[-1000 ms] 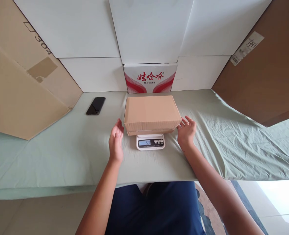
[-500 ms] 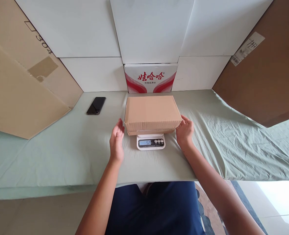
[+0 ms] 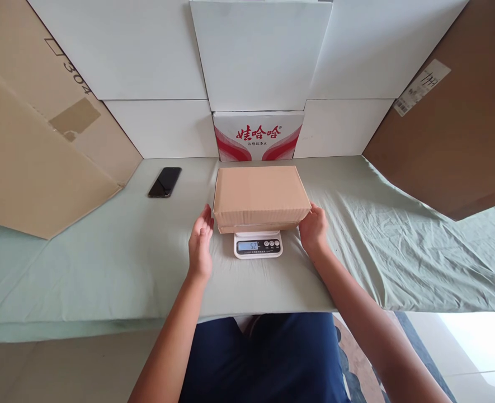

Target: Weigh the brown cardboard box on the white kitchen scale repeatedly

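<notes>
A plain brown cardboard box (image 3: 260, 195) rests on a small white digital scale (image 3: 258, 245), whose lit display faces me. My left hand (image 3: 199, 243) hovers just off the box's near left corner, fingers together and apart from the cardboard. My right hand (image 3: 313, 228) is at the box's near right corner, fingers curled against its side. Neither hand lifts the box.
A black phone (image 3: 164, 182) lies on the green cloth (image 3: 104, 252) to the left. A red-and-white carton (image 3: 258, 136) stands behind the box. Large cardboard sheets lean at the left (image 3: 33, 140) and right (image 3: 448, 129). White panels (image 3: 259, 56) form the back wall.
My right hand has moved in from beside the box until its fingers meet the near right corner. My left hand has edged slightly closer. The scale reading has shifted a little.
</notes>
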The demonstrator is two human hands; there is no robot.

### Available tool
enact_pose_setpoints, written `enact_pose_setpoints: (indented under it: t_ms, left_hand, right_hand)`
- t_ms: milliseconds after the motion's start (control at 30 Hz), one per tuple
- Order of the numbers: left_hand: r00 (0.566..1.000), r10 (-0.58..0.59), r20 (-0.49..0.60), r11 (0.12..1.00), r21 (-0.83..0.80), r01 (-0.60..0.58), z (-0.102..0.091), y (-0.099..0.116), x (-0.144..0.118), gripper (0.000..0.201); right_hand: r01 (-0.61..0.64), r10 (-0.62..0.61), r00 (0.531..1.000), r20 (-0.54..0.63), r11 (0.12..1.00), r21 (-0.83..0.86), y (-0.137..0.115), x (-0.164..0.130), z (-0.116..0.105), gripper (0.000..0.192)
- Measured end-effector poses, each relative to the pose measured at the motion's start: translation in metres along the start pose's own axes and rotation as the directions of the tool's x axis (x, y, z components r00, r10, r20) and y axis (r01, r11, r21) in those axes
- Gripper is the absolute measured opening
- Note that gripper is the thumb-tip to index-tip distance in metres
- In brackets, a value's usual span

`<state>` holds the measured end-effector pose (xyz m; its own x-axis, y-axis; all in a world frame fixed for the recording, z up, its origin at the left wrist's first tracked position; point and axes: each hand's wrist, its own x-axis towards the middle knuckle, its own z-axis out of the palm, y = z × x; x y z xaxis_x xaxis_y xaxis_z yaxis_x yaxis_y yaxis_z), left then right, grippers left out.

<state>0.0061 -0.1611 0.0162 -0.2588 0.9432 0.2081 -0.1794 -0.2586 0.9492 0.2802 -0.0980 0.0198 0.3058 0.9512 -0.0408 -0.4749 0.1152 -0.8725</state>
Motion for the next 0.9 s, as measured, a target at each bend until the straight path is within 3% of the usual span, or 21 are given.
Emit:
enact_pose_setpoints:
  t_ms: [567,900]
  left_hand:
    - [1.000,0.016,0.017,1.000,0.008,-0.016,0.0015,0.0005,-0.0003,0.067]
    - [0.999,0.027,0.046,0.999,0.035,-0.029,0.0008,-0.0019,-0.0019,0.067]
  right_hand:
    - [0.099,-0.101,0.993,-0.066,0.995,-0.027,-0.0065,-0.0025,0.0039,0.028]
    - [0.234,-0.244,0.969,-0.034,0.955,-0.183,-0.0025,-0.0090,0.0009,0.029]
